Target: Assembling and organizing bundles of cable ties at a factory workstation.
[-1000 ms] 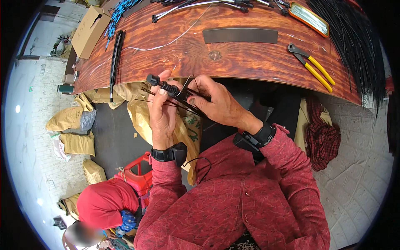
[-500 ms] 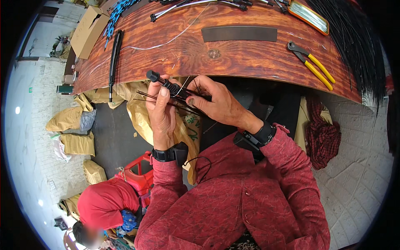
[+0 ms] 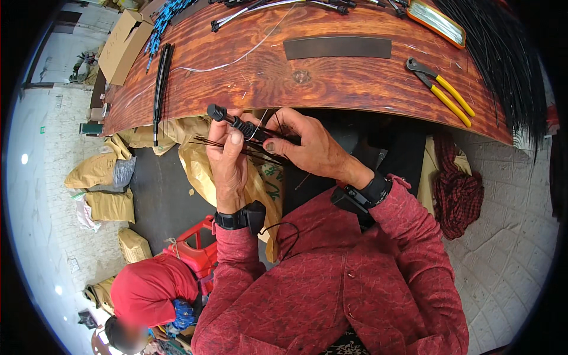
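Note:
Just beyond the table's near edge, my left hand [image 3: 226,168] grips what looks like a black umbrella frame [image 3: 217,112], thumb pressed on its shaft. The frame's ribbed, knob-like end points up and left, and thin dark ribs [image 3: 207,142] stick out below it. My right hand [image 3: 316,148] is closed around the other side of the same frame, thumb and fingers bunched on the ribs. A thin pale wire [image 3: 258,125] runs up by the shaft between the hands. The fingertips of my right hand are partly hidden.
On the wooden table [image 3: 236,89] lie yellow-handled pliers [image 3: 441,92], a dark flat strip [image 3: 337,47], a bundle of black rods [image 3: 161,94] and an orange-rimmed tray [image 3: 438,22]. Long black strands [image 3: 503,65] hang off the right. A person in red [image 3: 151,290] is at lower left.
Both hands stay almost in place on the frame; its thin ribs have shifted slightly. The table's things appear a little further left and up.

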`<move>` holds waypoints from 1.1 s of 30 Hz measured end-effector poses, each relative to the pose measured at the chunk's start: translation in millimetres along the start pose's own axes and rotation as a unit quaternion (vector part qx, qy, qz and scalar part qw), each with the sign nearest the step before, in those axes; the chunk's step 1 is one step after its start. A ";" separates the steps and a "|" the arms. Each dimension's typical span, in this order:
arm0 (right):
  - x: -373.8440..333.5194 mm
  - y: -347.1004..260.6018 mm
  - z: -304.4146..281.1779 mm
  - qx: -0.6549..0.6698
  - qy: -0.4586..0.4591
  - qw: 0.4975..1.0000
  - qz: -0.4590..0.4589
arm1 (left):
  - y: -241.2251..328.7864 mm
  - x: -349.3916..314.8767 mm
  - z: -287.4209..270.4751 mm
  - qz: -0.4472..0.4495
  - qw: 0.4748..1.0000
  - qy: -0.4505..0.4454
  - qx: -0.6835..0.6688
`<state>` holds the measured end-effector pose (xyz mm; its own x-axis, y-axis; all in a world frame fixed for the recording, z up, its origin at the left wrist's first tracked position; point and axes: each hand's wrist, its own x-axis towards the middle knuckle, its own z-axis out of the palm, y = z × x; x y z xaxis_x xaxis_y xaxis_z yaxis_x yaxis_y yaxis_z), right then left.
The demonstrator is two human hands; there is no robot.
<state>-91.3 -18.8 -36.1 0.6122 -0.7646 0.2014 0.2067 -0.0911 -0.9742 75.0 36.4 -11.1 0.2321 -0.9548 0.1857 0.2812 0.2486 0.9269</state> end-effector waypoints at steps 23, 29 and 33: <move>0.0 -3.7 -1.6 -0.029 0.013 0.999 0.002 | -3.0 -2.5 2.7 -0.001 0.999 0.041 -0.027; 0.0 2.6 -3.2 0.033 0.008 0.999 0.035 | -8.1 -6.4 -7.2 0.017 1.000 0.003 0.005; -0.6 -2.1 -3.4 0.010 -0.006 0.999 0.047 | -7.0 -8.9 -10.8 0.012 1.000 -0.010 -0.012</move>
<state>-94.7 -20.3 -34.5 0.6382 -0.7619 0.1101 0.1630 -0.0061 -0.9866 81.0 44.9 -22.9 0.2210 -0.9512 0.2152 0.2982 0.2760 0.9137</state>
